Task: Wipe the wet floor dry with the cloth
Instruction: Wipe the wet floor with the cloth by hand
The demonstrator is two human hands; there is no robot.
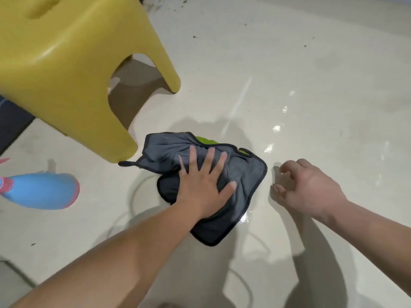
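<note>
While the right hand [304, 187] hovers half-curled, splayed left fingers [209, 161] press the cloth [246, 174].

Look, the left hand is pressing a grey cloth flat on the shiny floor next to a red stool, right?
Nearly. The stool is yellow, not red, as the head view shows. The left hand does press the grey cloth on the shiny floor beside it.

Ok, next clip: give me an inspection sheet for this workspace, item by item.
Surface: pale glossy floor, wet sheen right of the cloth.
Job's things: grey cloth, green underside showing, bunched flat on the floor.
Clutter: yellow stool beside the cloth; blue and pink footwear; dark specks far off.
Hands: left hand spread, pressing the cloth; right hand curled, empty, fingertips near the floor.
Cables: nothing seen.
Surroundings: dark mat edge at left.
</note>
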